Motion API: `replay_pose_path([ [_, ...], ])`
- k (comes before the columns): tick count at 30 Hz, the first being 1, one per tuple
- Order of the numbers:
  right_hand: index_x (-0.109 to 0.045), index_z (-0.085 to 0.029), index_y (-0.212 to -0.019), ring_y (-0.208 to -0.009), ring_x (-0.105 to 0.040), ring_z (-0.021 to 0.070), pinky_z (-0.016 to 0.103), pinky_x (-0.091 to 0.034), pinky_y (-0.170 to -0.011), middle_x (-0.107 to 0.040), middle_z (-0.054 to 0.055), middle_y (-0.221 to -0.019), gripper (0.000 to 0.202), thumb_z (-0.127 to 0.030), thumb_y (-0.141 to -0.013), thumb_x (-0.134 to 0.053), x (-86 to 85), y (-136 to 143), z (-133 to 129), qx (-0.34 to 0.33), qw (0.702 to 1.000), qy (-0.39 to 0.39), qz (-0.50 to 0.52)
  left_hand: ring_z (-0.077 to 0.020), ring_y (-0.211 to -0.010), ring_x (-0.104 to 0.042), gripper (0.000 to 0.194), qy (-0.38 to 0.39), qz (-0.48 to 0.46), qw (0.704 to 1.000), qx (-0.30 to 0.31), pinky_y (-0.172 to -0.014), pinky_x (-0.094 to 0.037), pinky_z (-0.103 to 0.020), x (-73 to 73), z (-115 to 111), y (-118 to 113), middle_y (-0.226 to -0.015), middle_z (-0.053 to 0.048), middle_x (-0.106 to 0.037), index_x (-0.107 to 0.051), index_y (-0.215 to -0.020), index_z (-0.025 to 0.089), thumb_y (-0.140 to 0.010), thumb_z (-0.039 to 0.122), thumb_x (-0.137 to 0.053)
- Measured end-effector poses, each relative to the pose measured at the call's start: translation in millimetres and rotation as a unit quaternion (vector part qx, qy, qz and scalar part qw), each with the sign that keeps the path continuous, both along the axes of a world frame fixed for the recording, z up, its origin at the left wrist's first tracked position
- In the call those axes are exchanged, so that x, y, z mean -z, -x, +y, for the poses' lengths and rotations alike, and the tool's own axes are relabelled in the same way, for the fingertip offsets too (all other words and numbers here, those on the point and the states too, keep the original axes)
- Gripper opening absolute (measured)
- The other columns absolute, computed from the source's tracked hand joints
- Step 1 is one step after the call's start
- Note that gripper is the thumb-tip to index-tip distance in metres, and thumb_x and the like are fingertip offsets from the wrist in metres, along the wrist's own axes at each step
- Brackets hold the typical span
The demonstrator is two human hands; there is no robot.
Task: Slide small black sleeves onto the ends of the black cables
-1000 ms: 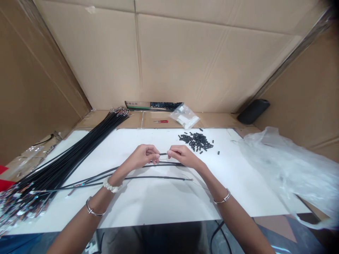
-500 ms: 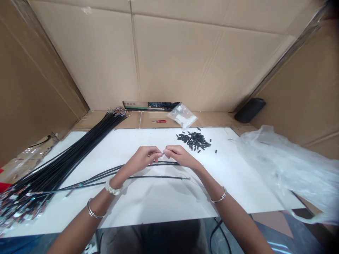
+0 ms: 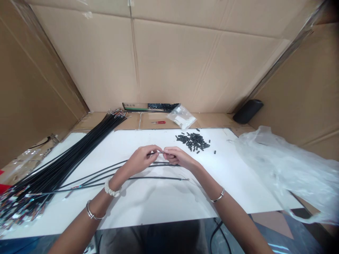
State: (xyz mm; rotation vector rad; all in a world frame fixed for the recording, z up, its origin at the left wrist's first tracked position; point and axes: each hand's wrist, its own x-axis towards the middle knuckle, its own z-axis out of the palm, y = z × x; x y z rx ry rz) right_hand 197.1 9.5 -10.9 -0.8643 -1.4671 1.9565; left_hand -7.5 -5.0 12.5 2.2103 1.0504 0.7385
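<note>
My left hand (image 3: 140,159) is closed in a pinch on a thin black cable (image 3: 150,153), its end pointing right. Facing it, my right hand (image 3: 179,157) has its fingers curled round the thin tip of this cable; whether a small sleeve is also in them is hidden. A short pale stretch shows between the two hands. Below them, several black cables (image 3: 156,177) lie across the white table top (image 3: 159,201), one with bare wire ends at its right. Short black tube pieces (image 3: 195,141) form a loose pile beyond my right hand.
A thick bundle of black cables (image 3: 87,148) lies on the left. At the back are red-handled snips (image 3: 159,122) and a clear plastic bag (image 3: 182,116). A black roll (image 3: 248,111) and plastic sheeting (image 3: 288,169) are on the right. Cardboard walls (image 3: 174,60) enclose the table.
My hands have drawn slightly apart, and more of the cable shows between them. My right fingers have curled further in. The view has shifted a little.
</note>
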Motion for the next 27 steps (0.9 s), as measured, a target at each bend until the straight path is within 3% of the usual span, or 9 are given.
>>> replay_pose_path([
  [5,-0.050,-0.016,-0.069,-0.045,-0.010,0.0055,0.022,-0.006,-0.042,-0.018,-0.009,-0.055,0.025,-0.036,-0.083,-0.054,1.2,0,1,0.017,0.999,0.024,0.018,-0.0121,-0.065,-0.051,0.025,-0.091,0.050,0.994,-0.023,-0.065,-0.039,-0.023,4.8,-2,-3,-0.091,-0.001,-0.064,-0.062,-0.105,0.022,-0.090,0.022,-0.041],
  [11,-0.053,-0.015,-0.072,-0.045,-0.015,0.0057,0.022,-0.010,-0.043,-0.019,-0.008,-0.053,0.029,-0.040,-0.085,-0.054,-1.4,2,-4,0.018,0.999,-0.040,-0.003,-0.0146,-0.078,-0.056,0.022,-0.154,0.046,0.986,-0.046,-0.069,-0.038,-0.023,9.6,-5,-9,-0.089,-0.004,-0.064,-0.061,-0.094,0.019,-0.094,0.030,-0.042],
  [15,-0.058,-0.014,-0.073,-0.045,-0.013,0.0056,0.022,-0.009,-0.042,-0.020,-0.007,-0.057,0.026,-0.035,-0.085,-0.051,-2.8,2,-3,0.025,1.000,-0.008,0.004,-0.0141,-0.080,-0.058,0.024,-0.171,0.055,0.983,-0.046,-0.069,-0.038,-0.023,11.3,-5,-8,-0.085,-0.003,-0.065,-0.062,-0.089,0.019,-0.096,0.029,-0.041],
  [22,-0.069,-0.010,-0.085,-0.044,-0.023,0.0060,0.021,-0.015,-0.038,-0.046,0.000,-0.062,0.031,-0.014,-0.070,-0.042,5.0,-11,9,0.042,0.998,0.055,0.002,-0.0158,-0.082,-0.059,0.022,-0.169,0.050,0.982,-0.065,-0.071,-0.039,-0.024,15.3,1,-4,-0.088,-0.004,-0.066,-0.062,-0.089,0.019,-0.095,0.029,-0.042],
  [25,-0.069,-0.010,-0.092,-0.046,-0.034,0.0046,0.019,-0.027,-0.040,-0.062,0.005,-0.079,0.035,-0.007,-0.068,-0.043,6.8,-14,9,0.049,0.998,0.039,-0.015,-0.0156,-0.081,-0.059,0.021,-0.158,0.035,0.984,-0.079,-0.071,-0.039,-0.024,15.8,3,-3,-0.087,-0.003,-0.066,-0.062,-0.089,0.019,-0.094,0.029,-0.044],
  [27,-0.068,-0.011,-0.095,-0.056,-0.050,0.0066,0.019,-0.040,-0.048,-0.067,0.008,-0.093,0.032,-0.007,-0.072,-0.047,5.9,-14,7,0.040,0.999,0.017,-0.024,-0.0151,-0.079,-0.059,0.020,-0.147,0.019,0.985,-0.086,-0.070,-0.039,-0.024,15.6,4,-3,-0.086,-0.003,-0.066,-0.062,-0.088,0.020,-0.093,0.029,-0.045],
])
